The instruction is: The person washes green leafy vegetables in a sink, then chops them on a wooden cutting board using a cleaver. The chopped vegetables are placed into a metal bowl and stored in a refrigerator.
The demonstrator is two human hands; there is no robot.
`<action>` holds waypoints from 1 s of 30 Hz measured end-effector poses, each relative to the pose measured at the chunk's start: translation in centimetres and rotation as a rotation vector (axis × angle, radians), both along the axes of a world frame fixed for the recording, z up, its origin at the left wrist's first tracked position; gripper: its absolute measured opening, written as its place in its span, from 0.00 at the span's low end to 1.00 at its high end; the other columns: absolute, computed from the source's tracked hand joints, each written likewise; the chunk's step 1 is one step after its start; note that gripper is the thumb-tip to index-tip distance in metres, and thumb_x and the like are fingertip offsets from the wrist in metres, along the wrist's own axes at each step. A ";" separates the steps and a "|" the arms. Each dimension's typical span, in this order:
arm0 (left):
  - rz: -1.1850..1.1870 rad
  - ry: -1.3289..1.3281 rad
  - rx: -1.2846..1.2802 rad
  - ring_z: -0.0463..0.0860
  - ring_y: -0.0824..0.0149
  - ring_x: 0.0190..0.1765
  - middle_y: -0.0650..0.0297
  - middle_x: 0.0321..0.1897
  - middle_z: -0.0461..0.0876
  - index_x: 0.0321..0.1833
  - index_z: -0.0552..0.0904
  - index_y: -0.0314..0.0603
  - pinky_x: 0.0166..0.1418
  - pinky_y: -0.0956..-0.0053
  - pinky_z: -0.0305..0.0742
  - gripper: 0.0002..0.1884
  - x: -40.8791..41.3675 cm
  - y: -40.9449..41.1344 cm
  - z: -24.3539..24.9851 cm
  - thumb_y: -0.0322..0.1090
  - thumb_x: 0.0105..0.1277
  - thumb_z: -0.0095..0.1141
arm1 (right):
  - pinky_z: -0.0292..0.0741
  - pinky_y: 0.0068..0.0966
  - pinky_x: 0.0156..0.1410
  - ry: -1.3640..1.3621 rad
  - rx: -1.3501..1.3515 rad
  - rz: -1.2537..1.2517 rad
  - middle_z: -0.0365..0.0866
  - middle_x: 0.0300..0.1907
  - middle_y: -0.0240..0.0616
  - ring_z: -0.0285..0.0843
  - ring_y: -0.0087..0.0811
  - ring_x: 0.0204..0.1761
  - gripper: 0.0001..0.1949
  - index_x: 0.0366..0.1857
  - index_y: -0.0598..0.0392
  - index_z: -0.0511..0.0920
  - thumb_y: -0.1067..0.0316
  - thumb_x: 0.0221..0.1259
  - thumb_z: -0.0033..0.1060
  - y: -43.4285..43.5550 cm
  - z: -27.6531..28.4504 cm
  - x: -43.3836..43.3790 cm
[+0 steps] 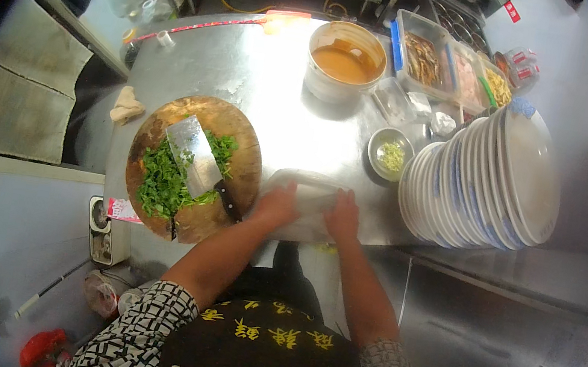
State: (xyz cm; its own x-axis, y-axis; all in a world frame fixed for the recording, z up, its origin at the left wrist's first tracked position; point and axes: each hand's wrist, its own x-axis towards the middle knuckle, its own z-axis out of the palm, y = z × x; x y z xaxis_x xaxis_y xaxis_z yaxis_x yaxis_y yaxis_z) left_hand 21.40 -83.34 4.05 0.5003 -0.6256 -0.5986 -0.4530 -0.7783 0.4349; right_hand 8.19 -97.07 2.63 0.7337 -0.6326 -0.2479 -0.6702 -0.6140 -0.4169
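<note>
A translucent plastic container (311,189), blurred, lies at the front edge of the steel table. My left hand (279,204) grips its left side, and my right hand (343,215) has hold of its right side. Just left of my left hand is a round wooden chopping board (243,142). Chopped green herbs (160,180) are heaped on the board. Across them lies a cleaver (195,157), its black handle (228,200) pointing towards me.
A tall stack of plates (465,180) leans at the right, beside a small bowl of minced pale-green food (389,153). Further back stand a white bucket of brown sauce (344,66) and food tubs (424,55). A fly swatter (215,23) and cloth (126,105) lie at the left.
</note>
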 end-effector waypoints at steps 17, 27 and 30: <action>0.583 -0.758 -0.784 0.75 0.48 0.52 0.50 0.48 0.77 0.51 0.77 0.37 0.58 0.56 0.69 0.18 2.2 21.7 4.1 0.33 0.57 0.58 | 0.75 0.41 0.54 -0.314 0.032 0.478 0.74 0.54 0.55 0.75 0.52 0.51 0.29 0.61 0.57 0.69 0.58 0.55 0.67 16.5 3.6 6.6; 0.860 -0.833 -0.519 0.61 0.39 0.68 0.39 0.66 0.62 0.70 0.60 0.30 0.72 0.53 0.56 0.35 7.8 26.5 -0.1 0.42 0.65 0.57 | 0.75 0.40 0.41 -0.038 0.779 0.183 0.75 0.28 0.45 0.79 0.40 0.35 0.20 0.46 0.60 0.71 0.64 0.50 0.63 15.0 5.1 13.4; 0.880 -0.780 -0.599 0.60 0.39 0.68 0.38 0.67 0.61 0.71 0.60 0.32 0.71 0.52 0.56 0.37 7.8 24.7 -0.1 0.45 0.64 0.58 | 0.72 0.33 0.30 -0.139 0.761 0.035 0.72 0.22 0.38 0.74 0.33 0.24 0.14 0.41 0.58 0.70 0.66 0.52 0.61 14.9 6.8 10.7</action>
State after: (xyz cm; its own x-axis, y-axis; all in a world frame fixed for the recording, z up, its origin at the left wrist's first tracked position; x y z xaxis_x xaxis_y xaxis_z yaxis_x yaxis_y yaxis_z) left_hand 29.17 -58.62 3.92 0.9585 0.0181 0.2845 -0.1852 -0.7191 0.6698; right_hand 18.88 -82.17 9.43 0.8067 -0.3007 -0.5087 -0.5659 -0.1450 -0.8116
